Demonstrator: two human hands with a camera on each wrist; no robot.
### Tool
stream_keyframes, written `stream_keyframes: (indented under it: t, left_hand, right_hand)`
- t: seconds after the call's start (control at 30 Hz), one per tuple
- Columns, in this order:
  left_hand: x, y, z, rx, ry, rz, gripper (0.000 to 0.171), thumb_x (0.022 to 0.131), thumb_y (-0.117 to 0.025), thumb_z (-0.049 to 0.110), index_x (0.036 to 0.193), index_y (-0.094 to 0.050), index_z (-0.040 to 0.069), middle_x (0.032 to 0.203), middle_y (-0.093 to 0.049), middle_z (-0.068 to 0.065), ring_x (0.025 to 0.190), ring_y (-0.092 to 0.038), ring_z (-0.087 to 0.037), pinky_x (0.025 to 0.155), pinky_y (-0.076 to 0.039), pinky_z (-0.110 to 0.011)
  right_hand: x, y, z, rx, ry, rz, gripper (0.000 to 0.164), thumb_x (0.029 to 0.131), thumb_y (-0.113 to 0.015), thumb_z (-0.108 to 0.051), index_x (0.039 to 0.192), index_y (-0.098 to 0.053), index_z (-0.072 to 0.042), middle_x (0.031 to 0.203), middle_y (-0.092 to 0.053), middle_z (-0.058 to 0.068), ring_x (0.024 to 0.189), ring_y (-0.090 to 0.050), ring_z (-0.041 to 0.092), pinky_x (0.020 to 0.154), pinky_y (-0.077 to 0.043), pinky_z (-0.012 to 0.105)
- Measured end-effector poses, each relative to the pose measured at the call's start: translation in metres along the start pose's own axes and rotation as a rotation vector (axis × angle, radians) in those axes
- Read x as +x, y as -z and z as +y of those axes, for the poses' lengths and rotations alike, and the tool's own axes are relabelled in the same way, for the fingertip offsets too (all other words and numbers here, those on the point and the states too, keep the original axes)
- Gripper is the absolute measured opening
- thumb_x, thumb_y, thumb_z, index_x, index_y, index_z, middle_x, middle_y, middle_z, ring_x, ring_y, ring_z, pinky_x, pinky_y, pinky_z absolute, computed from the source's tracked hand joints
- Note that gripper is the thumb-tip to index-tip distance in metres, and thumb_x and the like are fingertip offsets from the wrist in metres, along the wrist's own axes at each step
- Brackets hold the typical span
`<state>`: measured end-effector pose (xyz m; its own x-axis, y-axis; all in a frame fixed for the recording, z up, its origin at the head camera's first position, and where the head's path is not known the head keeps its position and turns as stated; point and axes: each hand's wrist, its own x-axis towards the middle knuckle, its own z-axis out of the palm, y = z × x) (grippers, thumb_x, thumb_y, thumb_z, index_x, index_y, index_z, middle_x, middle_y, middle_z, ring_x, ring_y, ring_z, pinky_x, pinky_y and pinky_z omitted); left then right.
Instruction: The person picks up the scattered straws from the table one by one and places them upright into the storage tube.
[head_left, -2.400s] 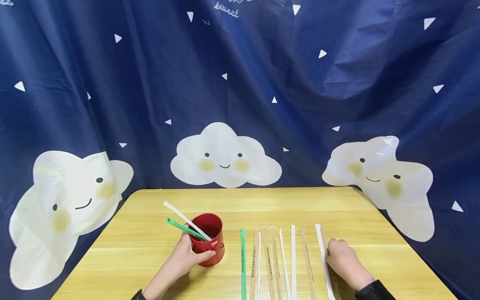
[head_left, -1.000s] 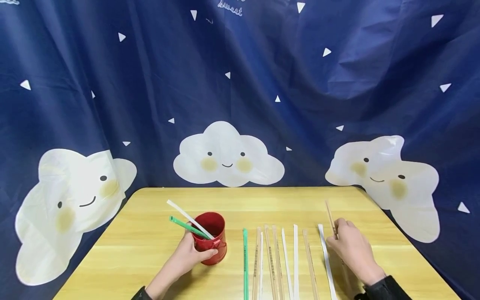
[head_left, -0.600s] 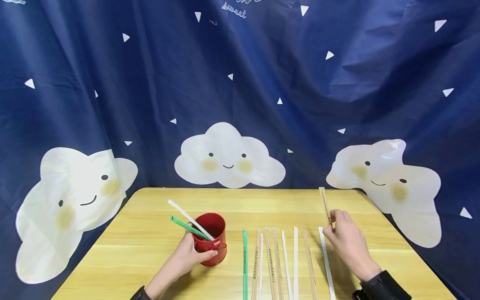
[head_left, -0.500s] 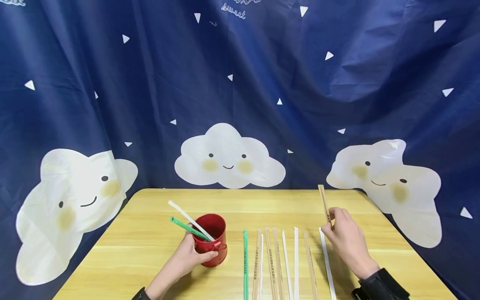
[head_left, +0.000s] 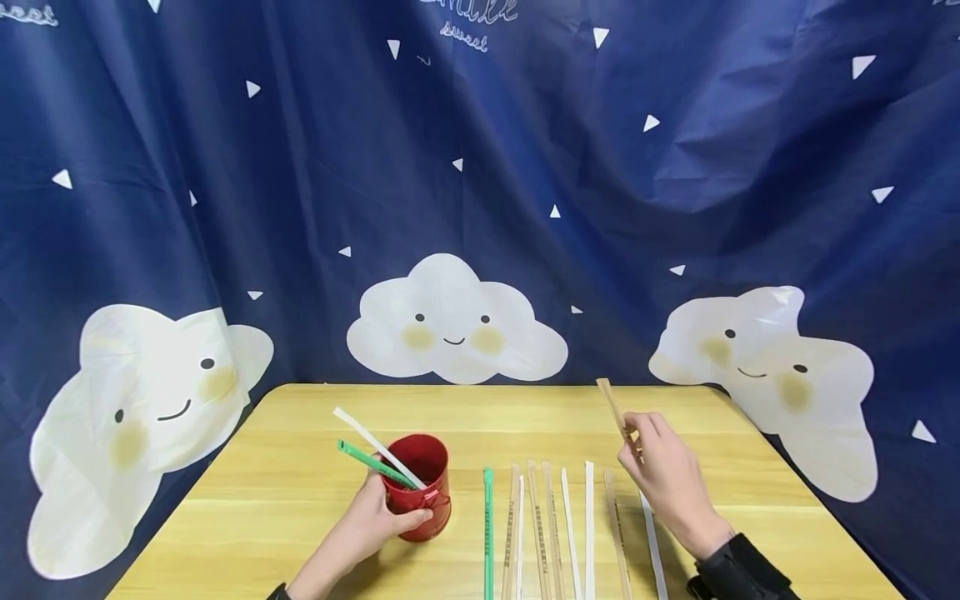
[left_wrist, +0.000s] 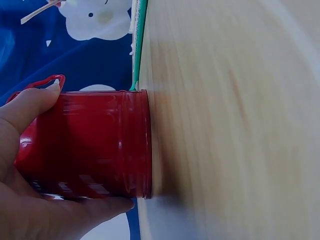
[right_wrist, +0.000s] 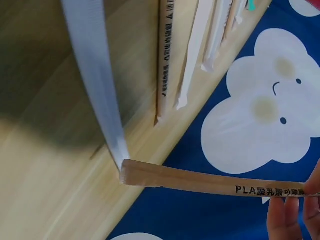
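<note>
My left hand [head_left: 371, 518] grips a small red bucket [head_left: 438, 510] standing on the table, thumb across its near side. A white paper-wrapped straw [head_left: 366, 432] and a green-wrapped straw [head_left: 369, 460] lean out of it to the left. In the left wrist view the fingers wrap the bucket's wall [left_wrist: 90, 145], close to its red handle [left_wrist: 46, 81]. My right hand [head_left: 672, 483] pinches a brown paper-wrapped straw [head_left: 611, 403], its far end angled up and left, above the right end of a straw row. "PLA" is printed on that straw's wrapper [right_wrist: 215, 182].
Several wrapped straws lie side by side on the wooden table [head_left: 285, 467], pointing away: a green one [head_left: 488, 533] at the left, brown ones [head_left: 617, 529] and white ones [head_left: 589, 529]. The last white straw [head_left: 653, 542] lies partly under my right hand. A blue curtain [head_left: 480, 183] hangs behind.
My right hand has picked up the brown straw from the row's right end, lifted it and carried it leftward. The left hand stays on the bucket.
</note>
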<state>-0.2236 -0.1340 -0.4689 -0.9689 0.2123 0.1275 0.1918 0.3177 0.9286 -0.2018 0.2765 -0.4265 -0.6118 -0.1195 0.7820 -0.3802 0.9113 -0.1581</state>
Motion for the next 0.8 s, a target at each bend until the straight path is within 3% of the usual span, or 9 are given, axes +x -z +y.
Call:
stream_keyframes:
  t: [0.37, 0.6, 0.8]
  left_hand:
    - [0.001, -0.001, -0.002, 0.004, -0.016, 0.014, 0.089, 0.070, -0.093, 0.010, 0.142, -0.041, 0.003, 0.132, -0.060, -0.010, 0.127, -0.054, -0.026, 0.108, -0.041, -0.041]
    - [0.002, 0.002, 0.001, 0.000, -0.033, 0.011, 0.092, 0.071, -0.092, 0.011, 0.145, -0.037, 0.004, 0.134, -0.060, -0.010, 0.129, -0.053, -0.027, 0.109, -0.040, -0.046]
    - [0.002, 0.002, 0.001, -0.014, -0.027, -0.008, 0.093, 0.072, -0.092, 0.011, 0.146, -0.036, 0.005, 0.136, -0.059, -0.011, 0.131, -0.052, -0.028, 0.111, -0.039, -0.045]
  right_hand:
    - [0.000, -0.008, -0.009, 0.066, 0.063, 0.070, 0.034, 0.077, -0.069, 0.007, 0.109, -0.065, -0.004, 0.098, -0.066, 0.007, 0.075, -0.068, 0.015, 0.061, -0.057, 0.034]
    - [0.004, -0.013, -0.015, 0.127, 0.100, 0.104, 0.029, 0.081, -0.065, -0.001, 0.111, -0.066, -0.001, 0.098, -0.065, 0.007, 0.076, -0.069, 0.018, 0.064, -0.056, 0.034]
    - [0.012, -0.020, -0.026, 0.234, 0.092, 0.174, 0.025, 0.082, -0.062, 0.001, 0.107, -0.066, 0.000, 0.096, -0.065, 0.007, 0.079, -0.067, 0.018, 0.069, -0.056, 0.024]
